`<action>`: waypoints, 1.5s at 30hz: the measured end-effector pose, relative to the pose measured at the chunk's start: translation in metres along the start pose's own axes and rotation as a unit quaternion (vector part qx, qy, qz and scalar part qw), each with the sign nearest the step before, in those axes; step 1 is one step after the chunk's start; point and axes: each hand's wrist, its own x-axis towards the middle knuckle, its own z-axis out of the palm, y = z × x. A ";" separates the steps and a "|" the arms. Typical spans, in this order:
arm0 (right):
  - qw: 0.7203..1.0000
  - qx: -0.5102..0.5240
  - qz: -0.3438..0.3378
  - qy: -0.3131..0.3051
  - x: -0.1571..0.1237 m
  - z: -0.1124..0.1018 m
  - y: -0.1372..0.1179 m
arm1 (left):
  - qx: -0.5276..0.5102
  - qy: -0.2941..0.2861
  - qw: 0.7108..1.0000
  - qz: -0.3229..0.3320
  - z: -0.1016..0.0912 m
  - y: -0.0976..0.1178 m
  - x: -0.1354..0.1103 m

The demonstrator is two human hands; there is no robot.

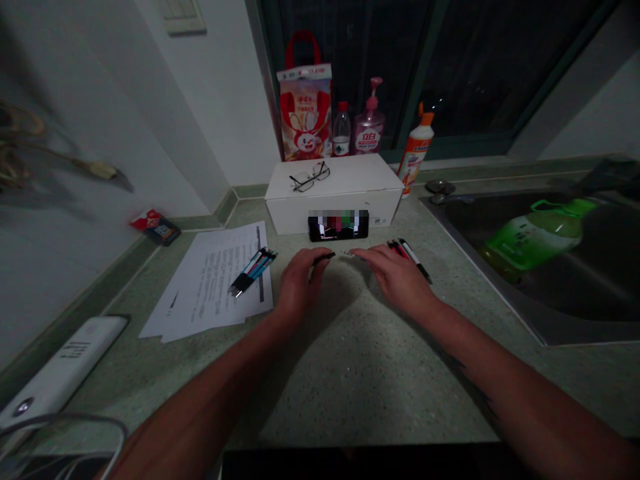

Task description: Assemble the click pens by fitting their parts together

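Two-handed and low over the speckled bench (pixel 350 380), gripping a short black pen part (pixel 324 257) in the fingers of the left hand (pixel 301 283), extending the fingers of the right hand (pixel 397 277) to a tiny metal piece (pixel 349 253), leaving any grip there impossible to tell; keeping a red-and-black pen cluster (pixel 400 249) beside the right hand, apparently apart from a blue-barrelled pen bundle (pixel 253 270) lying on printed papers (pixel 200 287), and propping a phone (pixel 339 225) against a white box (pixel 333 193), seemingly facing the hands.
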 end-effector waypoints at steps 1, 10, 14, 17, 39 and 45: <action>1.000 -0.008 -0.001 -0.008 0.000 -0.001 -0.001 | -0.001 0.004 1.000 0.000 0.000 0.000 0.000; 0.998 -0.046 0.013 -0.046 0.000 -0.002 -0.001 | 0.018 -0.006 1.000 0.019 0.001 0.000 0.000; 0.996 -0.071 0.008 -0.062 -0.001 -0.002 -0.001 | 0.046 -0.024 0.997 0.056 -0.001 0.000 0.001; 0.995 -0.071 0.006 -0.069 0.000 -0.004 -0.002 | 0.076 -0.052 0.992 0.082 -0.001 -0.001 0.001; 0.986 0.144 0.052 -0.066 -0.003 0.013 -0.009 | 0.009 -0.135 0.990 0.039 0.004 -0.002 -0.003; 0.973 0.194 0.068 -0.108 -0.002 0.010 -0.009 | 0.032 -0.161 0.981 0.108 0.003 -0.004 0.000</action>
